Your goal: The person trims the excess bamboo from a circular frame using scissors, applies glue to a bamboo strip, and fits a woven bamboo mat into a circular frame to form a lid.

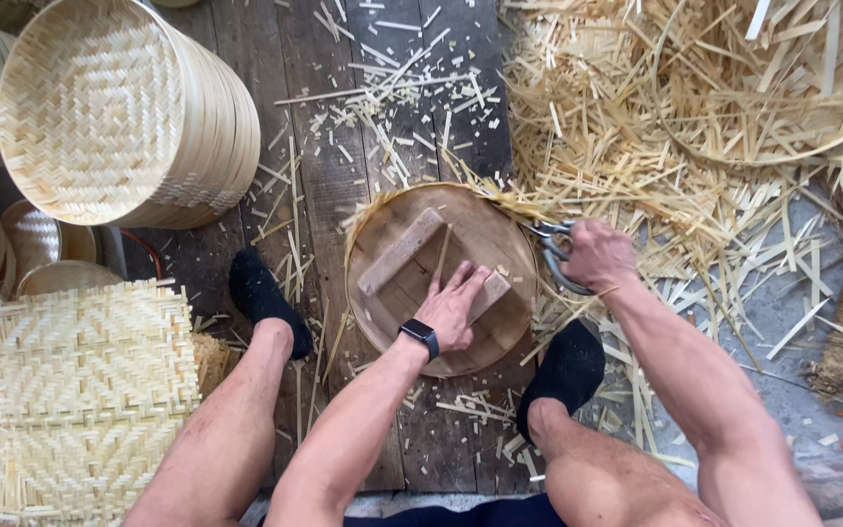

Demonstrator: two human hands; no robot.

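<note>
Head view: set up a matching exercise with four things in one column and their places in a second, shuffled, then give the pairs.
Things:
1. left hand
2. right hand
3. stack of woven mats
4. round woven basket

Places:
A. lower left, beside the person's left leg
B. pressing flat on the wooden block atop the round form
C. upper left, tipped on its side
D. at the form's right edge, gripping metal scissors

Pairs: 1-B, 2-D, 3-A, 4-C
</note>
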